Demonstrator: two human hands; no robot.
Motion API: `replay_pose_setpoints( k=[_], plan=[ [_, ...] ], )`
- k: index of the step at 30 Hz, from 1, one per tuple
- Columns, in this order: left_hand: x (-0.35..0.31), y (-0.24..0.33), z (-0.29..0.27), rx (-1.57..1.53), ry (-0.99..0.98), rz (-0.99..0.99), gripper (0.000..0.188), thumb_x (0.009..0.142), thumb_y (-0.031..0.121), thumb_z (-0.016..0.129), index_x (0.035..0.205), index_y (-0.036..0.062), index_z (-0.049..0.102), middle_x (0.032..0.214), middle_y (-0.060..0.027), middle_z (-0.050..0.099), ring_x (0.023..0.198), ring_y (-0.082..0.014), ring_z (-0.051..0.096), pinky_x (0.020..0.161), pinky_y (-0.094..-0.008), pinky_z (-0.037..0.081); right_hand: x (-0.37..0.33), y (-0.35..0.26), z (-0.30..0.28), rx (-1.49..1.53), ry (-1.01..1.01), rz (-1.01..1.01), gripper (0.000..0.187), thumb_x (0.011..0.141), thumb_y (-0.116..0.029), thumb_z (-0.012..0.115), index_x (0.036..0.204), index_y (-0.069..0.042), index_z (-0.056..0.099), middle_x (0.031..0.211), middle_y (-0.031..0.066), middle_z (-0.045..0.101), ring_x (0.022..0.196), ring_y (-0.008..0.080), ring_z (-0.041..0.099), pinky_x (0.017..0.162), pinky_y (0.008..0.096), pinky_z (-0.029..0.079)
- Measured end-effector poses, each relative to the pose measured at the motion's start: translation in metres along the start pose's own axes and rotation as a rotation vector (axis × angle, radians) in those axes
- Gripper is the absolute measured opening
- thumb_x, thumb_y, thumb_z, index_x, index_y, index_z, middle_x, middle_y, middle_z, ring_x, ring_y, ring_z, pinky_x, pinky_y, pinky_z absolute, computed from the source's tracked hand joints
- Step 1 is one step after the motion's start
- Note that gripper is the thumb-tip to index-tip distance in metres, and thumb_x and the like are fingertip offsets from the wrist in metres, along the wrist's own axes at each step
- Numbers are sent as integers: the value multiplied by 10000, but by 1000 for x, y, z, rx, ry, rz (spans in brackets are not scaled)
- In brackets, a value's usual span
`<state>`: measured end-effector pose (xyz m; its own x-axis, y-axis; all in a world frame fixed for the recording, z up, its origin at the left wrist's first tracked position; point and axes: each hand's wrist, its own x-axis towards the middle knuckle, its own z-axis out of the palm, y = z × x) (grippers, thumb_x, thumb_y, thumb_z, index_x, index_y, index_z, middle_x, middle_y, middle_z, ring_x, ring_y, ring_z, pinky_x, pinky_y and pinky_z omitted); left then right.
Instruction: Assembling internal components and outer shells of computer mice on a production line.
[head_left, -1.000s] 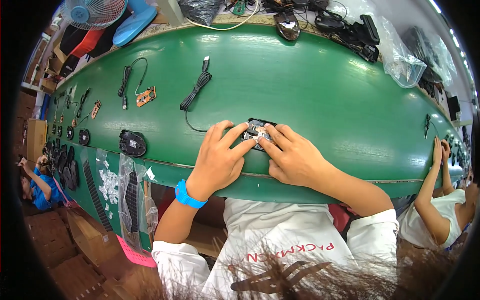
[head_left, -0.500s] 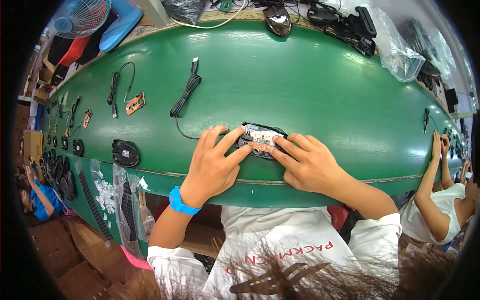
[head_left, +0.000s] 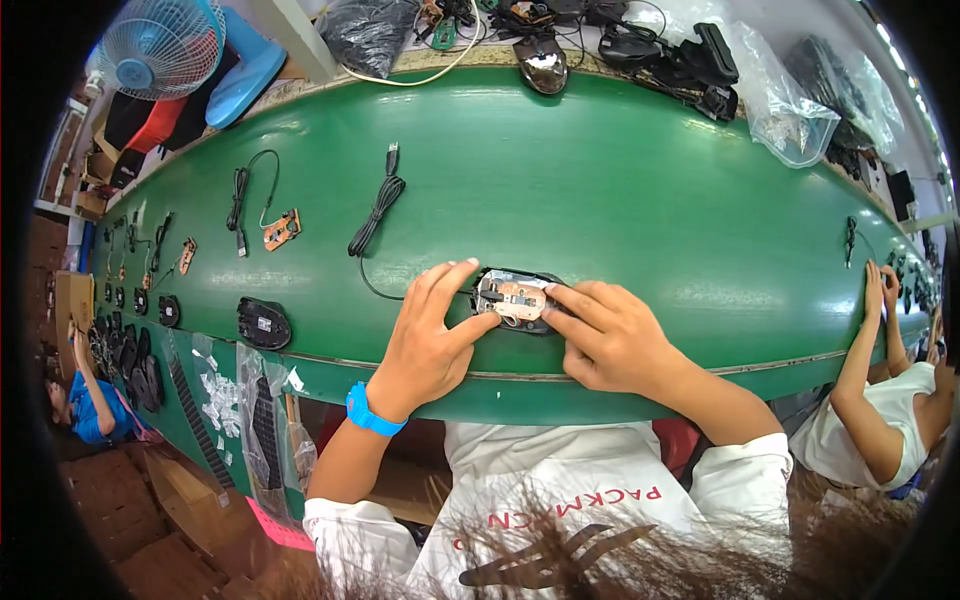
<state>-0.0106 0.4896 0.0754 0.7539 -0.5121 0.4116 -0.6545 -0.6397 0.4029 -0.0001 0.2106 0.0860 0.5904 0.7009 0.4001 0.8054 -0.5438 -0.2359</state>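
An opened computer mouse base [head_left: 540, 326], a black shell, lies on the green work surface in front of me. A tan circuit board [head_left: 522, 298] sits inside it. My left hand [head_left: 428, 335] holds the shell's left end, its thumb at the near left corner and its index finger by the far left edge. From the right, my right hand [head_left: 615, 338] presses fingertips on the right end of the board and shell. A black bundled cable [head_left: 376, 215] with a USB plug runs to the mouse base, partly hidden behind my left hand.
To the left lie another black mouse base [head_left: 263, 323] and a cabled circuit board [head_left: 282, 230]. Several more mouse parts stretch farther left. Plastic bags [head_left: 262, 410] hang near the front edge. A glossy mouse [head_left: 542, 65] and a fan [head_left: 158, 48] stand behind. Co-workers sit at both sides.
My left index finger has drawn back from the board toward the shell's far left edge, leaving more of the board showing. The whole view has shifted slightly, placing the table lower.
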Motion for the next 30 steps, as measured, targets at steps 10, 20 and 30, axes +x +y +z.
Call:
replay_pose_setpoints(
  k=[10,20,30],
  plan=[
    [-4,8,2,-22,42,-46,410,731,-15,660,1118,106,720,1435,-178,545,1290,-430,514,1055,-546,448,-1,-5,1,116,68,-46,375,696,-58,726,1070,-59,723,1074,88,637,835,263,606,681,399,532],
    [4,15,5,146,-65,-4,386,753,46,678,1127,125,729,1390,-114,600,1270,-386,531,1083,-581,424,14,-7,7,225,0,56,377,692,-70,719,1068,-62,739,931,77,561,816,272,578,670,390,528],
    [4,17,7,98,-108,-30,461,748,58,686,1199,140,736,1410,-115,591,1259,-372,532,1101,-597,405,16,-15,5,131,-93,149,418,681,-103,727,1098,-89,743,928,75,560,862,270,585,694,400,550]
  ],
)
